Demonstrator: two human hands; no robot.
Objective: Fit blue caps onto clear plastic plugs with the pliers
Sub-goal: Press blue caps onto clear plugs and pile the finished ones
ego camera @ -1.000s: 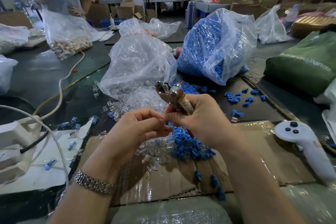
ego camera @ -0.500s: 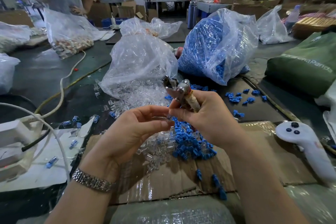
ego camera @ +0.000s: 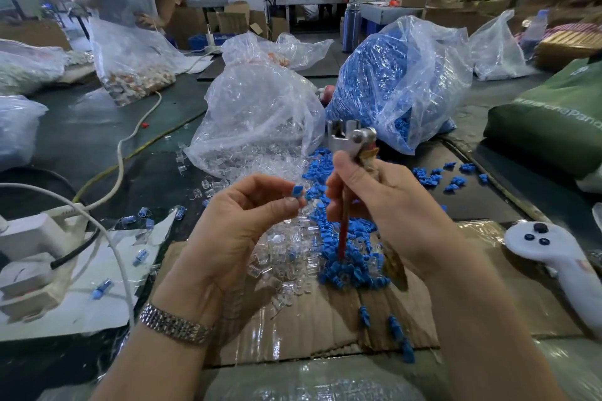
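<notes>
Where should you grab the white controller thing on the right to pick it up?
Best guess: wrap around the long handle of the white controller, coming from above. It lies flat on the cardboard, and the handle is narrower than the round button end.

Bright, even overhead light; far background blurred — wide-angle bending at edges

The left hand point(ego camera: 241, 228) pinches a capped plug point(ego camera: 294, 193) just left of the right hand point(ego camera: 384, 208), which holds the pliers point(ego camera: 353, 153) upright. Below them, loose plugs point(ego camera: 286, 257) and caps point(ego camera: 348, 257) lie on cardboard point(ego camera: 325, 329). Behind stand the bag of plugs point(ego camera: 257, 120) and, to its right, the bag of caps point(ego camera: 397, 81). A controller point(ego camera: 553, 257) lies far right.
</notes>
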